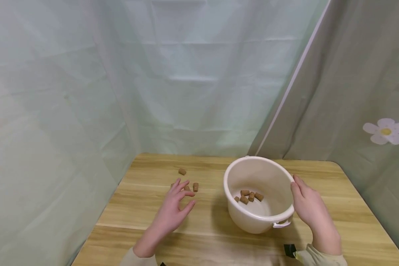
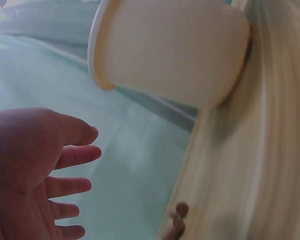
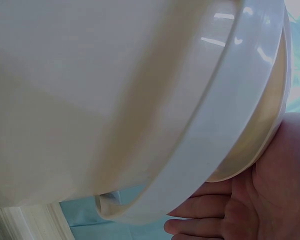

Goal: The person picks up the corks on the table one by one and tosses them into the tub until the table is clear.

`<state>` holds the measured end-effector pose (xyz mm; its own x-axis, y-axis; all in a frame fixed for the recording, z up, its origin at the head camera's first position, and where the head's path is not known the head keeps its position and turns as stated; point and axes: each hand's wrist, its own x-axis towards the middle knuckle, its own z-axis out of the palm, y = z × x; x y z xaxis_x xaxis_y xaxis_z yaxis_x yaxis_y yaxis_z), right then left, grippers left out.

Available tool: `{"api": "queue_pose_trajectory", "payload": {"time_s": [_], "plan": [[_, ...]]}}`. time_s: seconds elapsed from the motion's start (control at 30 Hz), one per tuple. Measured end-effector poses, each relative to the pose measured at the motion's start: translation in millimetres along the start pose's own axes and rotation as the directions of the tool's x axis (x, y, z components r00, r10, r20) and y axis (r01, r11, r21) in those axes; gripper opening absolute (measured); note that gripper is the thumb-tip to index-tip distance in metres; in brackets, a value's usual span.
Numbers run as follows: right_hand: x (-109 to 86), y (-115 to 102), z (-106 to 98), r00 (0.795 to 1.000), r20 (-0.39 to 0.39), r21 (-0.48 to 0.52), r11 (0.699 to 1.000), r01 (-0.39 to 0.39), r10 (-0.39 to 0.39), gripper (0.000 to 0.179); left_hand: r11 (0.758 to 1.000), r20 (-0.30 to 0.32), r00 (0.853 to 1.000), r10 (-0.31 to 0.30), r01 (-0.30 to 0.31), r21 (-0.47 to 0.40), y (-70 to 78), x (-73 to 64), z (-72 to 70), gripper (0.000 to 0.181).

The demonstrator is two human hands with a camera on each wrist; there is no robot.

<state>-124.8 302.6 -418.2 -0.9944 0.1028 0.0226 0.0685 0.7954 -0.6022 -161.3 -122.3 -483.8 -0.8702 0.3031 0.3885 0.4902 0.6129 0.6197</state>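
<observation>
My left hand (image 1: 173,208) hovers above the table at left, fingers spread and holding nothing; in the left wrist view this hand (image 2: 35,165) has its fingertips apart from everything. Just past its fingers lie several brown corks, among them an upper cork (image 1: 182,171) and a right-hand cork (image 1: 195,187), with others partly hidden by the fingers. A cream plastic bucket (image 1: 252,221) stands to the right. Several corks (image 1: 244,199) rest together on the left part of its floor. My right hand (image 1: 310,203) grips the bucket's right rim, and its fingers (image 3: 200,205) show beside the bucket's handle (image 3: 210,125).
The wooden table (image 1: 136,221) has rounded far corners. Pale curtains (image 1: 199,92) hang right behind it and along both sides. A small black patch (image 1: 289,250) lies near the right sleeve, at the front of the table.
</observation>
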Motion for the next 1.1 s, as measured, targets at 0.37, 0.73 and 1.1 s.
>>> {"api": "queue_pose_trajectory", "payload": {"time_s": [0.37,0.73,1.1], "plan": [[2.7,-1,-2,1.0,-0.014,-0.002,1.0,0.015,-0.015,0.067,0.995,-0.018,0.998,-0.057,0.058,0.076,-37.1,-3.3,-3.0,0.017],[0.7,-1,-1,1.0,-0.014,0.003,1.0,0.005,-0.005,0.067,0.983,-0.063,0.99,-0.125,0.132,0.129,-68.9,6.2,-5.6,0.027],[1.0,1,0,1.0,-0.002,0.001,1.0,0.001,-0.001,0.067,0.926,-0.068,0.967,-0.248,0.257,0.276,-93.1,19.0,-5.2,0.045]]}}
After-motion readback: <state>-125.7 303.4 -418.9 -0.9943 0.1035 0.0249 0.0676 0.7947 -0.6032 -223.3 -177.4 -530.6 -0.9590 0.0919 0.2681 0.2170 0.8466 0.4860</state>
